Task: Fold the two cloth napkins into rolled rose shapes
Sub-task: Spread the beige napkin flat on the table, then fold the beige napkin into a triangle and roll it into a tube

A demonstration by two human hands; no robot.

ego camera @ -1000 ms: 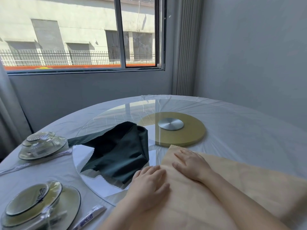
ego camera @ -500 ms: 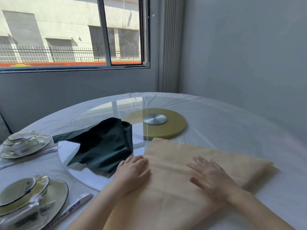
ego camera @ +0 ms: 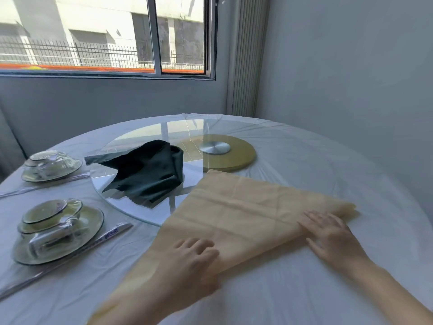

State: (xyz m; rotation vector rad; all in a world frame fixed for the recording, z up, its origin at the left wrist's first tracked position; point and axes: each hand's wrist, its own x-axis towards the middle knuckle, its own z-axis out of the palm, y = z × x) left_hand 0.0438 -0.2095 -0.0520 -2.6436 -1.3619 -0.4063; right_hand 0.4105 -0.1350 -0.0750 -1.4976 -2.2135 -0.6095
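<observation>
on white tablecloth (ego camera: 304, 160), beige napkin (ego camera: 239, 207) folded into creased triangle, both hands pressing

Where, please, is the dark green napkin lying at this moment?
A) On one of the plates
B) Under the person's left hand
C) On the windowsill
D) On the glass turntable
D: the dark green napkin lies crumpled on the glass turntable.
</observation>
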